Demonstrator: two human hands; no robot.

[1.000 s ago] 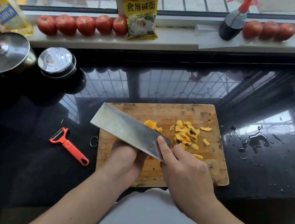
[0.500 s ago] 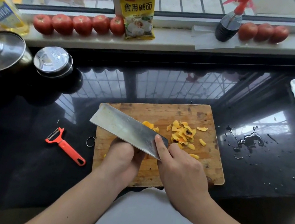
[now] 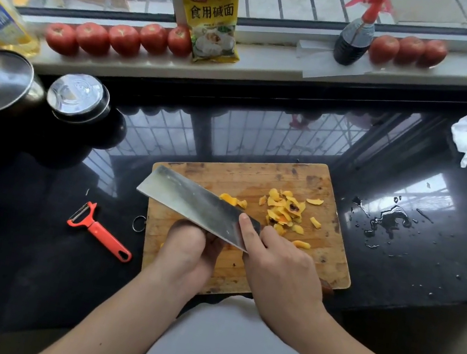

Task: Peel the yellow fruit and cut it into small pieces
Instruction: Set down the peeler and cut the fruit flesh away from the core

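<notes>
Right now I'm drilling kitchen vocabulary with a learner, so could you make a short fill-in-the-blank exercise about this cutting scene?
1. The right hand holds a broad steel ____ over the wooden cutting board.
2. The cut fruit pieces on the board are ____ in colour.
3. The tool with the red handle lying on the black counter left of the board is a ____.
4. The row of red tomatoes sits on the ____.

Missing words: cleaver; yellow; peeler; windowsill
</notes>
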